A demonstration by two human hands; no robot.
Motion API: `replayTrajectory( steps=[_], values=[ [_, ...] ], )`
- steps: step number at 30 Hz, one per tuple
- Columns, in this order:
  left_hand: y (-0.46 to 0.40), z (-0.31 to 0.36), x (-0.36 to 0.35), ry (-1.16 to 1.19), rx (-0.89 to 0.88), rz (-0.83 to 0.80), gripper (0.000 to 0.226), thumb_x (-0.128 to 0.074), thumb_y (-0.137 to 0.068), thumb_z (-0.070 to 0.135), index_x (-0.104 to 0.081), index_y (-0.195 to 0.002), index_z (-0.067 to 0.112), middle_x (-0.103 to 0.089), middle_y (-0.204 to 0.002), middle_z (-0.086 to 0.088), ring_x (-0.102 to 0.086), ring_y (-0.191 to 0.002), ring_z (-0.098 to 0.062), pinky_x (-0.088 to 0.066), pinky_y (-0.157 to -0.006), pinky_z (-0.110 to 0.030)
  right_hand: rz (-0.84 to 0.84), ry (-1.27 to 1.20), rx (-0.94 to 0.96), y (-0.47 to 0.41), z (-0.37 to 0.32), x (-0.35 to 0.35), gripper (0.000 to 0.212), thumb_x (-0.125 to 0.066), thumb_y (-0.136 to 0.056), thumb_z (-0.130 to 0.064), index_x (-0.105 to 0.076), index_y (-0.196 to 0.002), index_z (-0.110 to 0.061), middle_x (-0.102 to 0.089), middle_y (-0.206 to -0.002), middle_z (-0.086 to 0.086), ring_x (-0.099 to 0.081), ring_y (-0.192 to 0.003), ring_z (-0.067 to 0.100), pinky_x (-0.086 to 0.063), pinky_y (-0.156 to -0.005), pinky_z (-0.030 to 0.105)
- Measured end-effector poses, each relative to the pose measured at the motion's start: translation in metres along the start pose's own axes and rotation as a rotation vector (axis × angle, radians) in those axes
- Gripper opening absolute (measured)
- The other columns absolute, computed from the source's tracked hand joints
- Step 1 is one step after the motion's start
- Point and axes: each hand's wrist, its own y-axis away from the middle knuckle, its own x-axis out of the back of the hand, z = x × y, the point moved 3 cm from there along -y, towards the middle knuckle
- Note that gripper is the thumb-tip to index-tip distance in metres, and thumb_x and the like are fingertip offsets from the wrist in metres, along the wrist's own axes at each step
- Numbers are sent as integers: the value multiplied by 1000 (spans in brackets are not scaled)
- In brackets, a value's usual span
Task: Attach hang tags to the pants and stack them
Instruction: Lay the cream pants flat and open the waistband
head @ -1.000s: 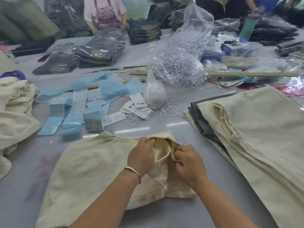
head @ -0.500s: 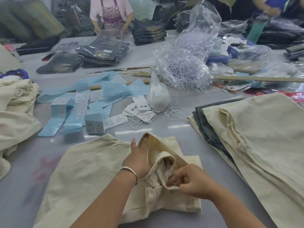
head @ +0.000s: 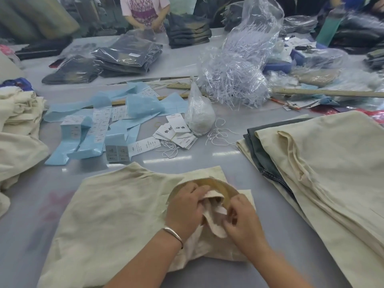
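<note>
A: Pants first. The folded cream cotton pants (head: 116, 208) lie flat on the grey table (head: 207, 159) right in front of the person, waistband end turned open under both hands.

B: And the grip?

A: The left hand (head: 185, 206) has its fingers curled into the opened waistband, holding pale lining. The right hand (head: 242, 221) pinches the same pale inner flap (head: 216, 225) from the other side.

B: How will the cloth behave?

A: Soft and limp, I'd judge, light enough to lift one-handed but prone to sagging and unfolding. Better to hold it at the stiffer waistband, where a tag string could pass through a loop or label.

B: Tags?

A: White paper hang tags with strings (head: 176, 133) sit well apart, farther up the table. A stack of cream pants (head: 324, 163) lies to the right.

B: Anything unclear?

A: The fingertips are buried in fabric, so I cannot tell whether a label or loop is between them. The pants' near edge is cut off.
</note>
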Motion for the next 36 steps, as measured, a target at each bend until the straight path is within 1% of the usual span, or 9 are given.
replayTrajectory(
  steps=[4,8,12,16,18,21,29,32,36],
  values=[
    [6,-17,6,161,165,5,41,-52,-72,-6,-73,-97,19,-51,-93,2,-53,-95,-18,-46,-84,-29,-33,48,-149,-4,9,2,34,-66,-65,2,-51,-70,-28,-55,-75,-9,-49,-67,8,-39,-60,20],
    [13,-18,11,127,239,43,35,-53,-72,-10,-74,-85,14,-49,-95,5,-49,-100,-23,-37,-85,-22,-35,-21,-129,-10,-1,6,26,-63,-76,6,-68,-73,-19,-66,-76,-8,-61,-75,13,-48,-69,29],
    [21,4,14,33,42,20,37,-53,-71,15,-73,-102,12,-58,-121,-4,-50,-117,-22,-39,-105,-30,-11,-318,-250,-15,-6,16,27,-62,-89,-2,-59,-66,-17,-52,-59,-4,-46,-56,12,-40,-55,30],
    [20,20,9,-18,31,-59,42,-57,-83,49,-62,-117,23,-58,-107,7,-54,-102,-12,-47,-89,-32,-56,-630,-536,-17,-4,22,20,-59,-94,-11,-65,-87,7,-67,-79,26,-64,-67,30,-54,-65,42],
    [17,21,4,-122,24,-84,52,-55,-84,61,-53,-129,36,-51,-105,8,-47,-103,-12,-44,-91,-32,-56,-733,-630,-15,-4,25,22,-56,-96,-13,-68,-93,7,-70,-86,27,-66,-69,31,-54,-62,37],
    [17,24,-4,-74,111,-101,55,-59,-76,70,-60,-124,44,-41,-103,10,-39,-104,-12,-39,-97,-32,-48,-825,-679,-12,-2,28,21,-55,-95,-12,-69,-91,3,-71,-85,26,-67,-67,29,-53,-57,33],
    [11,26,-13,249,234,59,18,-81,-70,46,-76,-82,33,-43,-113,11,-37,-117,-13,-32,-106,-31,-100,-1055,-668,-8,0,32,25,-52,-90,-3,-73,-82,5,-70,-87,24,-69,-75,26,-58,-62,32],
    [11,22,-14,237,222,33,16,-81,-71,46,-75,-76,32,-44,-114,11,-36,-117,-13,-30,-106,-31,-129,-1088,-631,-5,2,32,28,-56,-84,-6,-66,-99,16,-66,-103,34,-65,-91,35,-59,-74,39],
    [14,21,-14,251,191,48,12,-82,-72,41,-74,-75,32,-44,-114,10,-38,-117,-16,-30,-105,-32,-172,-1089,-590,-3,1,31,36,-59,-79,-10,-65,-101,17,-65,-107,33,-64,-95,36,-56,-82,41]
  ],
)
